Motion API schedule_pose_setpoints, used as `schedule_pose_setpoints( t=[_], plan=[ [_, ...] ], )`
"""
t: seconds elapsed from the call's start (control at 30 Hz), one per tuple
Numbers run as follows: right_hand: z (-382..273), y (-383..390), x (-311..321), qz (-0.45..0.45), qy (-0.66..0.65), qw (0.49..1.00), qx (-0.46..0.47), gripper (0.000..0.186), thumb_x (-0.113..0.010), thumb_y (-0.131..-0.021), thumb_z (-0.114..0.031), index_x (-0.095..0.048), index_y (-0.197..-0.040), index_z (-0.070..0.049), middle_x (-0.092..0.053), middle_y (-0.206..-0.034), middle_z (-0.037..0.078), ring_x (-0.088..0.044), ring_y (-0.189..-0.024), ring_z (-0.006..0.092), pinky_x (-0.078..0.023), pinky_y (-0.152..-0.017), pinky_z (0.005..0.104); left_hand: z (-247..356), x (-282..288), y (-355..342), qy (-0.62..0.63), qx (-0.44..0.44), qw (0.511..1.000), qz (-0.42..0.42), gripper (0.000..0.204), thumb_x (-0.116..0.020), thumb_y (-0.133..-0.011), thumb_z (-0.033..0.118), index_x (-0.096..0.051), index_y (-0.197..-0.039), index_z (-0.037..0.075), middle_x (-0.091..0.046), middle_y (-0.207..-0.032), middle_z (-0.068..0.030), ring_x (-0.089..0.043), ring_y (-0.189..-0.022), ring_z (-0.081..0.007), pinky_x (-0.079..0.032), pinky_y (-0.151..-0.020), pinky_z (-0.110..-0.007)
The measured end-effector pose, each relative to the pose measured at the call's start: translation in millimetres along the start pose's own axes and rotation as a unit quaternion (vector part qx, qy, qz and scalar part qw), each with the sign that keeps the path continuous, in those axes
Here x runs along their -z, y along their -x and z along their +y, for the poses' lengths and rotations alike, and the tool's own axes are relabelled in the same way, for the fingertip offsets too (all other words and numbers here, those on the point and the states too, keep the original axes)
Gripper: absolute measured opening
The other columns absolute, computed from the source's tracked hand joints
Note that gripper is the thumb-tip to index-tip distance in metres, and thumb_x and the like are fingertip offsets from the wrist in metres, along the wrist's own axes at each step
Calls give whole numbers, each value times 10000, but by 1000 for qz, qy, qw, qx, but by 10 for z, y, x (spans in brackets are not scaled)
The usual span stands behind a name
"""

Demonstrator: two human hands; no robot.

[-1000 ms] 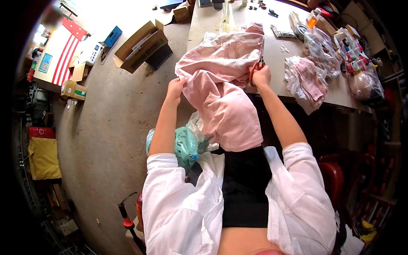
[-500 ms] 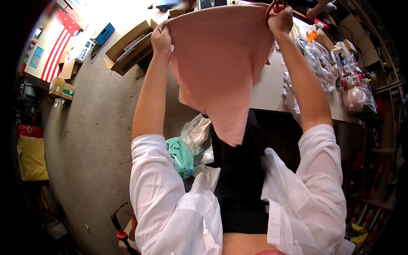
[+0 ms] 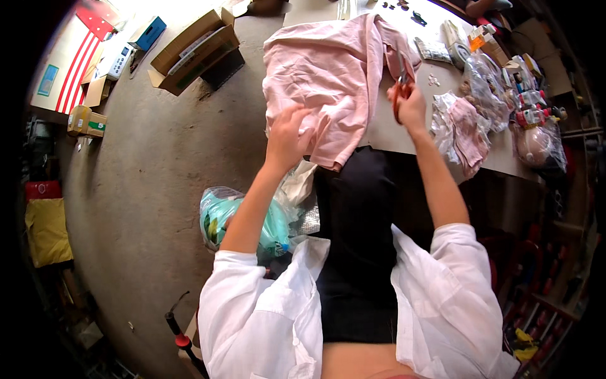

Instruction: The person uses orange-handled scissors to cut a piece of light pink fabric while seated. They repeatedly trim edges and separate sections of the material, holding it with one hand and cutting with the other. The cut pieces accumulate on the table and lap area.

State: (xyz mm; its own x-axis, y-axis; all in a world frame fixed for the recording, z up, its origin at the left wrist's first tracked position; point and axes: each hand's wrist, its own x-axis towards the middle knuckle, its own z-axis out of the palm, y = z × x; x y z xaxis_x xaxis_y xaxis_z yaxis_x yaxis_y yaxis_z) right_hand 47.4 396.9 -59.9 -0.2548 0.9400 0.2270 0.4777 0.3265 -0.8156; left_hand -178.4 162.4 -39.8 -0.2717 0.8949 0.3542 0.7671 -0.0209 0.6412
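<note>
A pink garment (image 3: 325, 69) lies spread over the near-left part of the table, its lower edge hanging over the front edge toward my lap. My left hand (image 3: 288, 138) rests on its lower left part, fingers apart and touching the cloth. To the right of the garment, my right hand (image 3: 410, 104) grips a pair of scissors (image 3: 397, 101) by the orange-red handles. The blades point away from me, beside a folded sleeve-like part of the cloth. Whether they touch the fabric I cannot tell.
On the table (image 3: 394, 136), a pink cloth in clear plastic (image 3: 467, 129) lies at right, with bagged goods and bottles (image 3: 530, 107) beyond. Small dark pieces (image 3: 398, 5) lie at the far side. An open cardboard box (image 3: 192, 54) and a green plastic bag (image 3: 271, 221) are on my left.
The pink garment has come down from between my raised hands onto the table. My left hand has let go of its top edge and moved down onto it; the right hand has lowered with the scissors.
</note>
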Motion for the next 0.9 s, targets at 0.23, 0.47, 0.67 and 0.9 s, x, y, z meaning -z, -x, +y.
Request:
schedule_pose_setpoints(
  t=[0.23, 0.47, 0.67, 0.9],
  plan=[
    [-325, 502, -451, -83, 64, 987, -121, 306, -706, -747, -109, -589, -990, 36, -666, -871, 153, -650, -799, 257, -497, -725, 361, -159, -326, 314, -99, 19, 994, 46, 397, -586, -860, 209, -534, -1209, 26, -487, -1320, -148, -410, -1268, -302, -314, -1055, -407],
    [-314, 324, -415, -32, -170, 979, -108, 132, -571, -813, 2, -554, -944, 9, -599, -798, 58, -569, -676, 142, -461, -595, 290, -234, -314, 291, -65, 16, 997, 40, 392, -596, -850, 202, -547, -1196, 24, -499, -1313, -142, -414, -1267, -306, -325, -1052, -406],
    [-205, -176, 608, 193, 18, 981, -5, 186, -641, -803, -87, -517, -872, 34, -619, -791, 135, -621, -739, 284, -481, -690, 364, -223, -286, 341, -66, 19, 997, 33, 390, -612, -830, 173, -558, -1186, 25, -493, -1324, -143, -406, -1279, -296, -321, -1059, -399],
    [235, -56, 1119, 138, -122, 983, -23, 65, -547, -855, -18, -510, -891, 21, -655, -726, 102, -658, -632, 207, -523, -576, 306, -280, -284, 293, -49, -7, 999, 5, 422, -631, -812, 158, -547, -1201, 18, -483, -1332, -158, -393, -1287, -321, -313, -1066, -398]
  ],
)
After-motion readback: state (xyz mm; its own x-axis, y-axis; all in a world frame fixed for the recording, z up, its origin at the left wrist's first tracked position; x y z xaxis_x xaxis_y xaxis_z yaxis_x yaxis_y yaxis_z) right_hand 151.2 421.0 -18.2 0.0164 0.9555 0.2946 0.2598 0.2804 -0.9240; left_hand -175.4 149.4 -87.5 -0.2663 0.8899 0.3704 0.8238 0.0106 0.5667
